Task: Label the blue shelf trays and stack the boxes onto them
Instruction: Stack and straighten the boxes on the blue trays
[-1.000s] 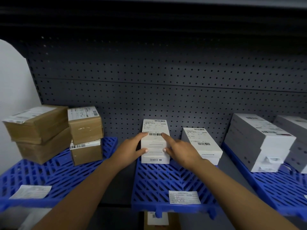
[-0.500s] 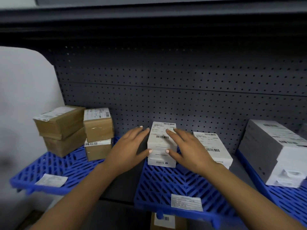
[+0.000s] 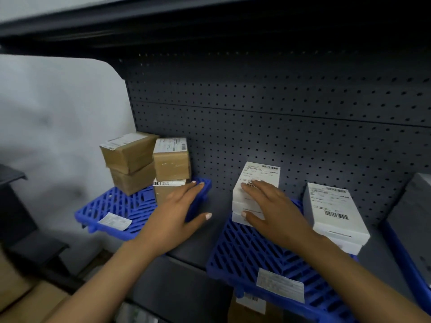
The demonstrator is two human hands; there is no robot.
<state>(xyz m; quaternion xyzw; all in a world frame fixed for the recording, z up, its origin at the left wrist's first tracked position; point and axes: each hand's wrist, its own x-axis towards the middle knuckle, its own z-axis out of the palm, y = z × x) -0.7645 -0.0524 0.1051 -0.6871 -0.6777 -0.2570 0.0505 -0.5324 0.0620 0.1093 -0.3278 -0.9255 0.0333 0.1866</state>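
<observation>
A stack of white boxes (image 3: pixel 258 180) stands at the back left of the middle blue tray (image 3: pixel 247 252), which carries a paper label (image 3: pixel 279 285) at its front. My right hand (image 3: pixel 272 213) lies flat on that stack, fingers spread. My left hand (image 3: pixel 177 213) hovers open in front of the left blue tray (image 3: pixel 112 208), clear of the white stack. A second white stack (image 3: pixel 333 210) sits to the right on the same tray. The left tray holds brown boxes (image 3: pixel 130 159) (image 3: pixel 171 164) and a label (image 3: pixel 114 221).
A dark pegboard (image 3: pixel 279 127) backs the shelf. Another blue tray (image 3: pixel 405 259) with a grey-white box (image 3: pixel 415 210) is at the right edge. Cardboard boxes (image 3: pixel 21 297) (image 3: pixel 251 306) sit below. A white wall (image 3: pixel 58 127) is left, the upper shelf (image 3: pixel 186 26) overhead.
My left hand has let go of the white stack and drawn away to the left. My right hand stays on top of it. The view has swung left.
</observation>
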